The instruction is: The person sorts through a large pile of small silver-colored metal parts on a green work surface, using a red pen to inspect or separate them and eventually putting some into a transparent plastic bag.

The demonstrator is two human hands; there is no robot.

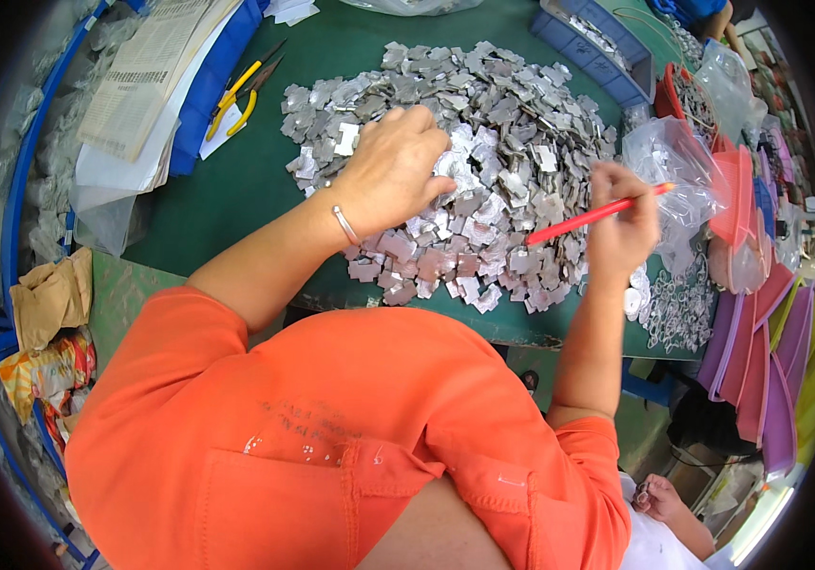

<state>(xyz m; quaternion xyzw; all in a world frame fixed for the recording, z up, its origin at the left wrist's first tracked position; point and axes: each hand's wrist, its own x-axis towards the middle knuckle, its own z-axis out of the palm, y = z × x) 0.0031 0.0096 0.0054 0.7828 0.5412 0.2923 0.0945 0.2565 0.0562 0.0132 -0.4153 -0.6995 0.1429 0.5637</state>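
A wide heap of small flat silvery metal pieces [483, 180] covers the middle of the green table [198, 209]. My left hand [401, 163] rests palm down on the heap's left part, thumb spread away from the fingers. Its fingertips are partly hidden among the pieces. A pale metal piece [346, 139] lies just left of it. At the heap's right edge, my right hand [624, 223] is closed around a red pencil [578, 224], slightly blurred. The pencil lies across the hand, its pale tip pointing right and its other end over the heap.
Yellow-handled pliers [236, 100] lie at the far left beside a blue tray [200, 95] of papers. A blue bin [597, 52] stands behind the heap. On the right are a clear plastic bag [678, 176] and small metal rings [678, 309]. Another person's hand [664, 499] shows lower right.
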